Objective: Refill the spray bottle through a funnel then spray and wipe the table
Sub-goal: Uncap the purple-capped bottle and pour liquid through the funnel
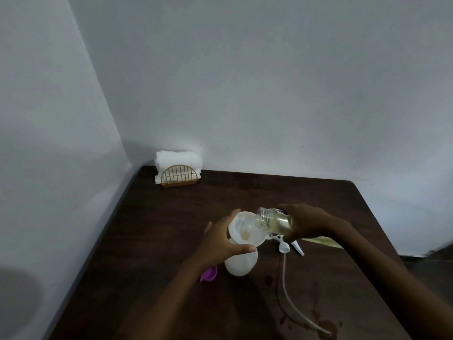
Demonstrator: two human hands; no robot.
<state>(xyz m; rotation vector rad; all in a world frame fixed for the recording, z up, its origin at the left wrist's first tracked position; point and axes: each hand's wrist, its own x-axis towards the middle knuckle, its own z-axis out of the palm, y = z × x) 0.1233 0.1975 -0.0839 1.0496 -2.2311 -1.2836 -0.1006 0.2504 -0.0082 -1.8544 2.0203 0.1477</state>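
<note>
My left hand [220, 244] is curled round the funnel [247, 229], thumb on the near side and fingers on the far rim, holding it where it sits in the neck of the white spray bottle [241, 265]. The bottle stands upright on the worktop [171, 241], near its middle. My right hand [311, 222] grips a clear refill bottle [274, 219] round its body and tips it almost level, its open mouth just over the funnel's right edge. Yellowish liquid shows in the refill bottle, and a little sits at the bottom of the funnel. The spray head [285, 246] lies on the worktop just right of the bottle, its tube [286, 290] trailing toward me into some wet spots [326, 325]. A purple cap [208, 273] lies just left of the bottle, under my left wrist. A yellow cloth [321, 242] shows beyond my right forearm. A napkin holder [177, 171] stands in the far left corner.
</note>
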